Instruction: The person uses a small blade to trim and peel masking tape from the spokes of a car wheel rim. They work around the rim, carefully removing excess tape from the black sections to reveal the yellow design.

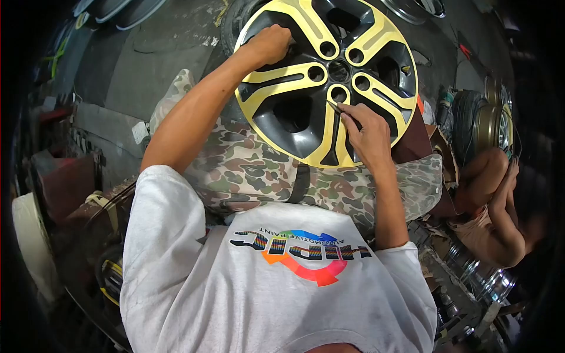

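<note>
A black alloy wheel (292, 140) with yellow faces on its spokes rests over my lap, at the top middle. My left hand (272, 44) is curled at the wheel's upper left, between two spokes; its fingertips are hidden, and whatever it holds cannot be made out. In my right hand (366, 130) a small pointed blade (333, 106) is pinched between thumb and fingers. The blade's tip lies at the lower spoke, just below its round bolt hole.
Another person (493, 206) crouches at the right, beside stacked wheels (491, 123). Chrome wheels (479, 273) stand at the lower right. Rims (126, 13) lie at the top left. A reddish box (63, 182) and a white round object (35, 241) are at the left.
</note>
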`<state>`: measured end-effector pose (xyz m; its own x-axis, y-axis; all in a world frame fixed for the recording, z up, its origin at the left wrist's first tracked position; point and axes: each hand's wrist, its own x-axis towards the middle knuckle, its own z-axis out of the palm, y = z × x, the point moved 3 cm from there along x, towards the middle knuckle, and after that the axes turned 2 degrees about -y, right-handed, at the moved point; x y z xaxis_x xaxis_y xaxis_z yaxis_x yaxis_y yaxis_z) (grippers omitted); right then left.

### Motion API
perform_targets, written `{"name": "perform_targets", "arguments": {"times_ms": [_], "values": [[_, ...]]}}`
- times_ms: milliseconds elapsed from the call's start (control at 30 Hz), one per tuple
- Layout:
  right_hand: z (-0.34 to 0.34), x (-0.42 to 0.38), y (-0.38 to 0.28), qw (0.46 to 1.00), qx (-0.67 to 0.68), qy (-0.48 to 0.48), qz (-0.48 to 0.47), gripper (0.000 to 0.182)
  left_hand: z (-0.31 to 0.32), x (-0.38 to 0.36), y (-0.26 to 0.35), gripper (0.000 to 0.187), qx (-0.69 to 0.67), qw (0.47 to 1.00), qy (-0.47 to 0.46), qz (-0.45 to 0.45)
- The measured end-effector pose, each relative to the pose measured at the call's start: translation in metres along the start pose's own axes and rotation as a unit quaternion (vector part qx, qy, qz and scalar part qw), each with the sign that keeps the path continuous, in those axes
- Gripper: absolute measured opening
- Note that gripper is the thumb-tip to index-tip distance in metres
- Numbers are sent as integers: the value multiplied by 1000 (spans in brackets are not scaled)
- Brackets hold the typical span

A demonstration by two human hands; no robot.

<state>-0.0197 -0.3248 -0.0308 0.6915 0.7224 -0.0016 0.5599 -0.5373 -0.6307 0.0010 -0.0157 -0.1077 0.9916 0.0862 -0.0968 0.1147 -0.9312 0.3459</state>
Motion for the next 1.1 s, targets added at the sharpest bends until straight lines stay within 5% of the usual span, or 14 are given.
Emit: {"name": "perform_targets", "arguments": {"times_ms": [567, 667, 733, 833, 967, 1000, 1100], "values": [[14, 4, -15, 989, -117, -81, -29, 19, -47, -6, 10, 17, -52, 993, 104, 26], [10, 4, -16, 994, -88, -65, -21, 18, -58, -7, 12, 31, -87, 989, 111, -34], [1, 3, -16, 998, -68, -7, 0, 17, -77, -16, 26, 29, -137, 986, 63, -66], [-2, -2, -10, 996, -68, -52, 2, 16, -78, -13, 29, 31, -115, 992, 56, -10], [-4, -4, -15, 997, 41, -67, -1, 18, -67, -34, 67, 47, -246, 956, -119, 102], [-9, -4, -21, 996, 64, -64, 6, 18, -63, -40, 83, 48, -247, 935, -224, 119], [-16, -7, -22, 992, 124, -35, 12, 16, -41, -54, 111, 29, -289, 885, -322, 171]]}}
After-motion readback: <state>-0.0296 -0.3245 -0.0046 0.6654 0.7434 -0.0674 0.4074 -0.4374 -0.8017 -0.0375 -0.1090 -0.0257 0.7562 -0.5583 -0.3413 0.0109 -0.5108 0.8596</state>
